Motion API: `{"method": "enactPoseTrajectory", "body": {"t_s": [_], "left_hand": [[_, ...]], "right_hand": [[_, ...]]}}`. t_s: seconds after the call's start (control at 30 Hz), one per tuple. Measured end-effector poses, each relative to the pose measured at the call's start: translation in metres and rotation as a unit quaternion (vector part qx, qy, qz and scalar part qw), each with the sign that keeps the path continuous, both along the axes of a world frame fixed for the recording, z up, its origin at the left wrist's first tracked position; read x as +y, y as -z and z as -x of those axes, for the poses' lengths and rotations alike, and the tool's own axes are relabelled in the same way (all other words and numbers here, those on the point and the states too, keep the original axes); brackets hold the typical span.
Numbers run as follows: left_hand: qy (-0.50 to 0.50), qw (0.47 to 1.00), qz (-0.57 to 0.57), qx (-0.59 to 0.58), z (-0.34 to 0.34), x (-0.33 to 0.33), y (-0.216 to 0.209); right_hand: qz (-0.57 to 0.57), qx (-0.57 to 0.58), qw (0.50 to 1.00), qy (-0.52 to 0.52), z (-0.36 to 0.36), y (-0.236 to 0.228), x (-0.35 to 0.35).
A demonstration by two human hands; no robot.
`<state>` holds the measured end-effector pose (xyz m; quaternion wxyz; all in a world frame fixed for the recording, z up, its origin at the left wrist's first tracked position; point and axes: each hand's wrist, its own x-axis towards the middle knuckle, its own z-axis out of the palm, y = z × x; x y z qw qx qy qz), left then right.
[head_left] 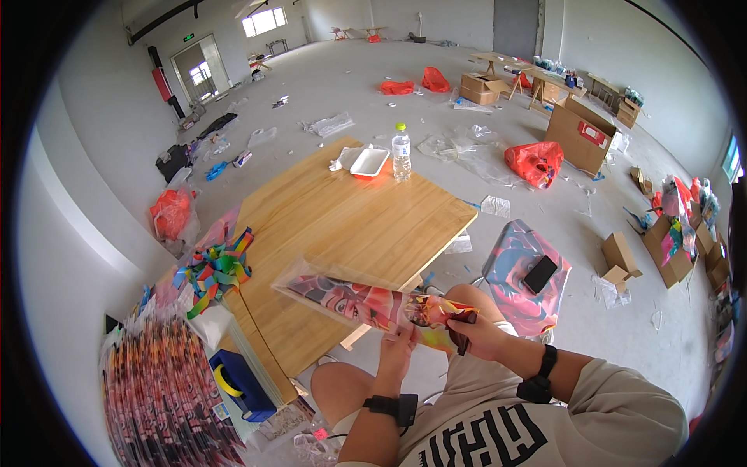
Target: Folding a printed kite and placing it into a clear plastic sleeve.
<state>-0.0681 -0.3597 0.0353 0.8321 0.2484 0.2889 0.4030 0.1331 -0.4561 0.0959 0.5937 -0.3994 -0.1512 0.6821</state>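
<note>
Plastic sleeve (350,302), pinched at its edge by the left hand (396,350) and gripped at one end by the right hand (484,336), likely needs light, even tension.

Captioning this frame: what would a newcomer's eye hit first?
Likely the bright printed packet in the left hand and right hand, low centre. Next, the dense pile of patterned packets at lower left, rainbow-coloured ribbons just above. Then a red bag beyond the table, right of centre.
</note>
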Motion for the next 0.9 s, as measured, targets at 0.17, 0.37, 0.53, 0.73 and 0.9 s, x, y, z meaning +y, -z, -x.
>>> {"method": "enactPoseTrajectory", "body": {"t_s": [0.17,0.37,0.53,0.73,0.9], "left_hand": [[0.053,0.998,-0.036,-0.021,0.0,-0.004,-0.001],[0.028,0.998,-0.055,-0.019,-0.001,-0.004,0.003],[0.034,0.991,-0.12,0.051,-0.01,-0.009,-0.017],[0.004,0.993,-0.119,0.021,-0.006,-0.006,-0.005],[0.014,0.992,-0.123,0.009,-0.007,-0.006,-0.004]], "right_hand": [[0.02,0.002,1.0,-0.003,-0.003,-0.006,0.002],[0.024,-0.053,0.998,0.022,-0.003,0.017,0.002],[0.022,-0.058,0.998,0.023,-0.005,0.023,0.0],[0.019,0.008,1.0,0.011,0.01,-0.008,0.0],[0.014,0.026,1.0,0.009,0.005,0.009,0.002]]}}
